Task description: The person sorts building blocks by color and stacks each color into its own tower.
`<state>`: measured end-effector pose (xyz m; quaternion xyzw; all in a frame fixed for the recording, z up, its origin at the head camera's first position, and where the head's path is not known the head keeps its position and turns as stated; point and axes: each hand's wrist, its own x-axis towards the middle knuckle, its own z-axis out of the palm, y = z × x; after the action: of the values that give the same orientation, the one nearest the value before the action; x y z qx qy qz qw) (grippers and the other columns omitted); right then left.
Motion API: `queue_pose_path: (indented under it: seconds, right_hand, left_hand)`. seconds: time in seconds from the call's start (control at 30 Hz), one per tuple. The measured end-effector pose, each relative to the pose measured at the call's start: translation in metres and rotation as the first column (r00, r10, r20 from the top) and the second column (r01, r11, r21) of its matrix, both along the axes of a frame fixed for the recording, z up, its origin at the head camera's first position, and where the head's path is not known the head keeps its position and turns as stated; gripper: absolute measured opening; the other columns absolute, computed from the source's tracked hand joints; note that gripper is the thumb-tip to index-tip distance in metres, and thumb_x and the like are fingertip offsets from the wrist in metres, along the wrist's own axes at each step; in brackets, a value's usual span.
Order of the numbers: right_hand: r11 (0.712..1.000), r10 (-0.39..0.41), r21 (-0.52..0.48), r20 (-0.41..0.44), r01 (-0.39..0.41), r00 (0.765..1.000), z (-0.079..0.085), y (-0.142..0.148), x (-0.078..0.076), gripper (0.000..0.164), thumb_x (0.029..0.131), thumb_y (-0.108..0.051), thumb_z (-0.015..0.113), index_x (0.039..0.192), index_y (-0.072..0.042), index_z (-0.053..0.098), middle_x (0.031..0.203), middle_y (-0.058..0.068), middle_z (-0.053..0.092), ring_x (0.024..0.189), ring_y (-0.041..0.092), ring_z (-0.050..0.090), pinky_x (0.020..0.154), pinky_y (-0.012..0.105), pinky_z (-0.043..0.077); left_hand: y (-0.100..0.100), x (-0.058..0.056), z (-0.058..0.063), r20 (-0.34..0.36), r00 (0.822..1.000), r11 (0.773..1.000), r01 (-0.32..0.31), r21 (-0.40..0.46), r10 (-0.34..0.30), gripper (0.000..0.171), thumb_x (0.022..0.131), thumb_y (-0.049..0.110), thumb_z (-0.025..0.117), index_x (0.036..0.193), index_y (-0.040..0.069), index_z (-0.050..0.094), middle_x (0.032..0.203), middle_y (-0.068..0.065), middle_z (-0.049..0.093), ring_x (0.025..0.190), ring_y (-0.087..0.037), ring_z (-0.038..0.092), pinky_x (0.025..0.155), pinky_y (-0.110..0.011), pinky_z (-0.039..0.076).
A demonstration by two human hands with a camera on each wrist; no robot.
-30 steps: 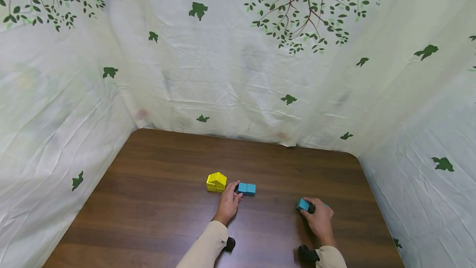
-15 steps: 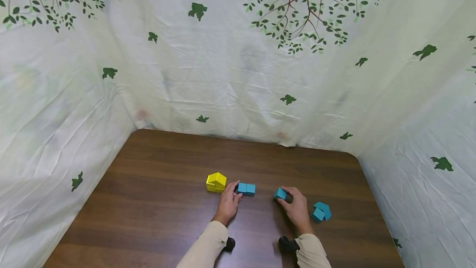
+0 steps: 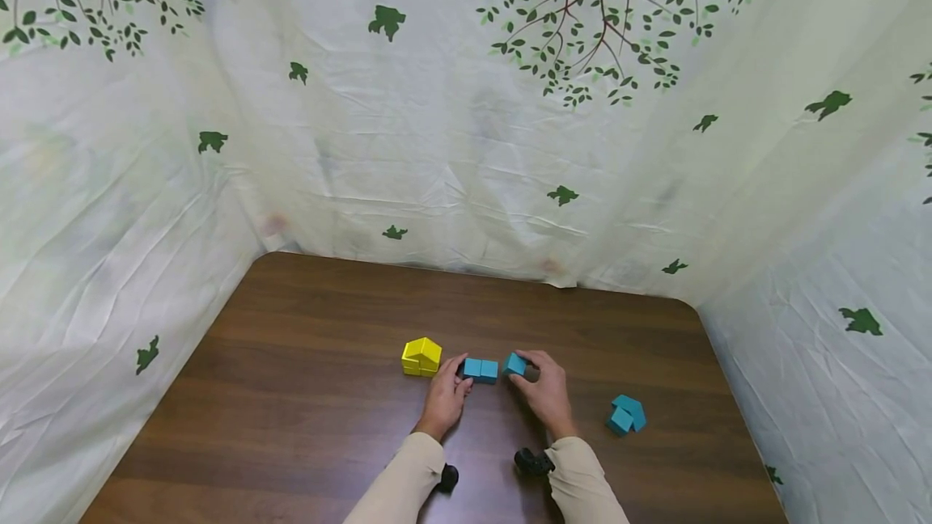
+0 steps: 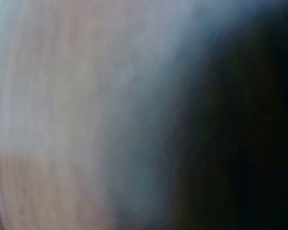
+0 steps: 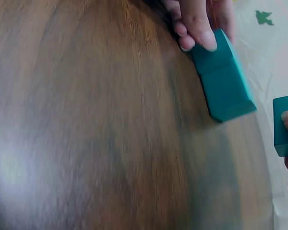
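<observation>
Two blue blocks [image 3: 480,370] sit end to end on the table in the head view. At their left end my left hand [image 3: 442,401] pinches the nearer one between thumb and fingers. My right hand [image 3: 548,395] grips another blue block [image 3: 514,364] just to the right of that pair, with a narrow gap between. From the right wrist, the pair [image 5: 225,86] shows with the left thumb [image 5: 209,40] on it, and the held block [image 5: 284,134] appears at the right edge. The left wrist view is too blurred to make anything out.
A small stack of yellow blocks [image 3: 421,356] with a peaked top stands left of my left hand. Further right lie more blue blocks [image 3: 628,415], close together. The brown wooden table [image 3: 291,427] ends at a white patterned cloth [image 3: 466,144] behind it.
My right hand has carried its blue block leftward, from the right-hand blue blocks to beside the pair, uncovering the blocks left behind. My left hand has stayed at the pair.
</observation>
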<state>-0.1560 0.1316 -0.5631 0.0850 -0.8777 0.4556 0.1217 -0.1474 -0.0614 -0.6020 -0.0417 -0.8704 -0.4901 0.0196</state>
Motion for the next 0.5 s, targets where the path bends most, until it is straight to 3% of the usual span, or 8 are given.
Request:
queue_pose_path:
  seconds: [0.13,0.5]
  right_hand:
    - [1.000,0.006,-0.016,0.007,-0.006,1.000,0.001,-0.009,-0.004,0.038,0.073,0.000,0.081,0.110,0.000,0.070,0.104,0.012,0.067,0.096,0.030,0.062,0.084,0.048,0.050]
    - [0.995,0.100,-0.003,-0.047,-0.100,0.994,0.003,-0.029,-0.012,0.035,0.074,-0.002,0.081,0.107,0.001,0.071,0.103,0.012,0.067,0.094,0.029,0.062,0.082,0.045,0.050]
  left_hand:
    - [0.000,0.000,0.001,0.024,1.000,1.000,-0.004,0.006,0.004,0.046,0.093,0.004,0.062,0.137,-0.001,0.049,0.131,-0.016,0.052,0.083,-0.015,0.050,0.091,-0.040,0.046]
    - [-0.001,-0.001,0.000,-0.003,1.000,1.000,0.004,-0.003,-0.004,0.046,0.092,0.004,0.063,0.135,-0.002,0.050,0.127,-0.016,0.053,0.079,-0.014,0.050,0.087,-0.038,0.048]
